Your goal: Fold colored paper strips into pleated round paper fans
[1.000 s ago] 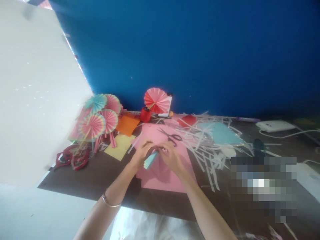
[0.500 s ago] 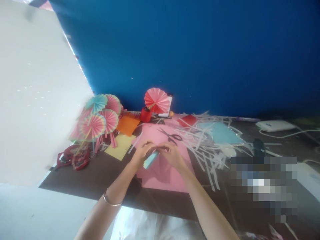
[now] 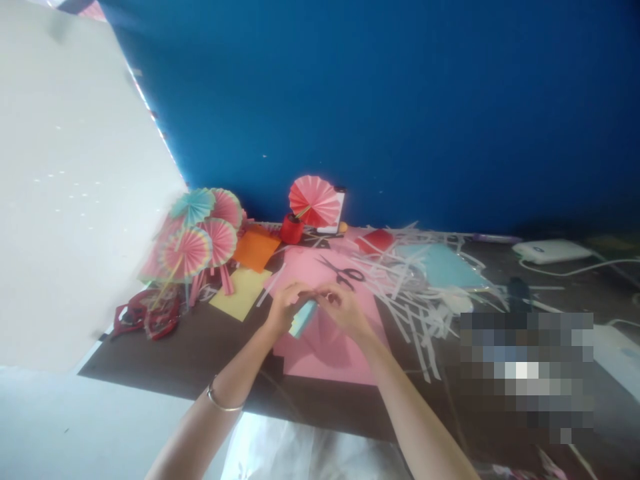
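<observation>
My left hand (image 3: 286,308) is closed on a narrow folded light-blue paper (image 3: 303,319), which hangs down and to the left below its fingers. Just to the right, my right hand (image 3: 344,308) has its thumb and fingers pinched together at the paper's upper end, fingertips touching those of my left hand. What lies between the fingertips is too small to make out. Both hands are above a pink sheet (image 3: 320,363) on the dark table. Black scissors (image 3: 345,272) rest on that sheet beyond my right hand.
Paper fans (image 3: 185,252), a yellow sheet (image 3: 241,293) and an orange sheet (image 3: 257,249) are on the left. A red pot (image 3: 291,229) stands behind, near a pink fan (image 3: 314,201). White strips (image 3: 417,320) and a blue sheet (image 3: 447,265) lie at right.
The folded light-blue paper has tilted slightly and its lower end has shifted a little to the right. Both hands stay almost where they were, still close together.
</observation>
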{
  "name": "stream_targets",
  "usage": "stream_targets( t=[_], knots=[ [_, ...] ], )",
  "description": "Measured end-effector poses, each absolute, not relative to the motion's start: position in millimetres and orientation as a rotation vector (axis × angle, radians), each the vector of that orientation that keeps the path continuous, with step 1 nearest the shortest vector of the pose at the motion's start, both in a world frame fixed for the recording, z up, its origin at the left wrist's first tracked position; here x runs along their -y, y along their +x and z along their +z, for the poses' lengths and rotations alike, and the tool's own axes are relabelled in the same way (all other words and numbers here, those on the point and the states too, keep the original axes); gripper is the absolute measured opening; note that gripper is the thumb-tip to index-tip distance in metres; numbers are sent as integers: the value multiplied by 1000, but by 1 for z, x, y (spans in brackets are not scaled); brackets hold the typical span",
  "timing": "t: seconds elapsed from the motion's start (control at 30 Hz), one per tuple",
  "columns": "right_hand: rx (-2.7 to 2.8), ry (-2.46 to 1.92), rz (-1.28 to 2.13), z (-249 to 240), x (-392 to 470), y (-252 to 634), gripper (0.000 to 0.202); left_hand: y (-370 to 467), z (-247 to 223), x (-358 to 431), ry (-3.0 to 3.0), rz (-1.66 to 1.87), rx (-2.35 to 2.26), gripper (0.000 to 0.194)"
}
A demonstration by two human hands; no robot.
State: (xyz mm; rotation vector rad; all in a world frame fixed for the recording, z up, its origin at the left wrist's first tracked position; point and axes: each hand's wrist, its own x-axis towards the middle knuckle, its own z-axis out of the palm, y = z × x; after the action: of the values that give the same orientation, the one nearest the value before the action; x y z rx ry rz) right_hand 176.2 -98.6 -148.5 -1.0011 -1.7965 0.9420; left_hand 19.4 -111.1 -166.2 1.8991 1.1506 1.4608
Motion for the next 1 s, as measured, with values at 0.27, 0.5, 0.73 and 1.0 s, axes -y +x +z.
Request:
stream_targets(
  t=[0.27,0.5,0.73,1.0],
  knots=[
    [1864,-965,701,-146,105,175,9,21,-164,110,1820,1457,-1120,19],
    [1918,-931,464,-149,107,174,9,22,-168,109,1683,1433,-1063,20],
    [1859,-987,376,-151,108,175,10,23,-165,111,1609,1383,-1064,20],
    [1675,-1050,831,-147,109,172,19,25,-161,114,1598,1385,-1134,20]
  ],
)
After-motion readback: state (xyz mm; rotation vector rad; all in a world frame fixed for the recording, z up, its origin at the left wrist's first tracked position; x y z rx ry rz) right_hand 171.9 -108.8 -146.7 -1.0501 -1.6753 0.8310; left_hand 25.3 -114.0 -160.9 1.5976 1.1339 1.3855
